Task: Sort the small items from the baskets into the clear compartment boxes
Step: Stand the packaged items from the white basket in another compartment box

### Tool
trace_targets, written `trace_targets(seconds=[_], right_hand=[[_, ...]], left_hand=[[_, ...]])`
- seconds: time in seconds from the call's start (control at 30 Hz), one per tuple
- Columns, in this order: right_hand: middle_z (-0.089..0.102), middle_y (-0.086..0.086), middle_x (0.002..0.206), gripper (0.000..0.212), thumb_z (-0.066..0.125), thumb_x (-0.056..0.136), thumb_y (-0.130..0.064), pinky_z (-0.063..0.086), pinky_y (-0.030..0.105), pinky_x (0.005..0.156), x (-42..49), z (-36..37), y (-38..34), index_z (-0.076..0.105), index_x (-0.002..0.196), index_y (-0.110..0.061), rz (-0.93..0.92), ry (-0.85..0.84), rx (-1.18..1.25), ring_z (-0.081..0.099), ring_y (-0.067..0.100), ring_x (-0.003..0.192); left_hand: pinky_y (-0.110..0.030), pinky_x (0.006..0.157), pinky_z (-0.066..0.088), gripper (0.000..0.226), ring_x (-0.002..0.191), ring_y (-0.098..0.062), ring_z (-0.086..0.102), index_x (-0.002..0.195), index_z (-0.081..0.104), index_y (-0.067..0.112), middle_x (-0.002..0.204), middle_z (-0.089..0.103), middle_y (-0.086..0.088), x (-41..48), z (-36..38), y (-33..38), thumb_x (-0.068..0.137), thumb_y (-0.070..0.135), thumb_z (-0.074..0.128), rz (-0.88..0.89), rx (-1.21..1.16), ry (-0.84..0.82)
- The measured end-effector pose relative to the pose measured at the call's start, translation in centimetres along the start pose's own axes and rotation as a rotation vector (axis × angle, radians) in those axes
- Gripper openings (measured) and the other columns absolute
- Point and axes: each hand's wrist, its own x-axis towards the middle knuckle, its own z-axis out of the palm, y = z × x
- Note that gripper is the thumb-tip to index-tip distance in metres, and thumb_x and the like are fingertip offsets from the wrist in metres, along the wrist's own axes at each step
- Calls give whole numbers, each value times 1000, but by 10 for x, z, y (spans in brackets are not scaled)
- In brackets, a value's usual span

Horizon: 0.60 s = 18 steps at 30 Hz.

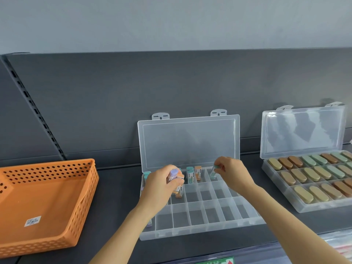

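Front row (196, 216): nearest cells of the clear box (190, 231), mostly unfilled, with the dark shelf (118, 187) showing through.
Basket (86, 202): orange and perforated, left of the box and well apart from both hands; only a white sticker (32, 221) seen on its floor.
Left hand (162, 185): over the box's left middle, grip curled round a bunch (174, 175) of tubes, purple cap uppermost, orange ones lower.
Right hand (231, 170): over the back row, right of centre, grip pinching a teal tube (214, 171) by its upper end between thumb and fingertips; lower end aimed into a back cell, touching the floor or not, cannot tell.
Handling: judged light, stiff, smooth plastic, somewhat slippery; tall for its base, so prone to tipping when stood on end; not fragile by the look of it.
Hold: best near the cap, pinched from above, leaving the lower end free to drop between the dividers; narrow cells, little room for fingers.
Bunch risk: several smooth tubes in one grip, liable to slide; safer drawn one at a time from the top.
Standing tubes (193, 175): teal and orange, upright in back cells between the hands.
Lid (188, 141): open, upright against the back panel.
Far box (304, 207): to the right, lid open, cells filled with tan, brown and green ovals (312, 174); seemingly finished.
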Motion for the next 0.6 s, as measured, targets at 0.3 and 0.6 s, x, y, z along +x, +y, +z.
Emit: trace_targets(seconds=[0.3,0.6], right_hand=[[65,8,107,16,57,94,-15,56,35,83,11,9,2,67,106,-13,-19,-113,-65,63,24,88],[68,2,102,22,66,88,-16,49,14,75,-13,-17,-24,70,110,-13,-54,-1,238,62,9,82]], left_hand=[[-12,76,46,27,95,-11,59,119,61,15,110,65,3,0,10,1,93,20,60,-28,56,-8],[-6,66,46,16,82,-8,63,102,71,19,92,70,9,1,14,7,87,14,67,7,-39,38]])
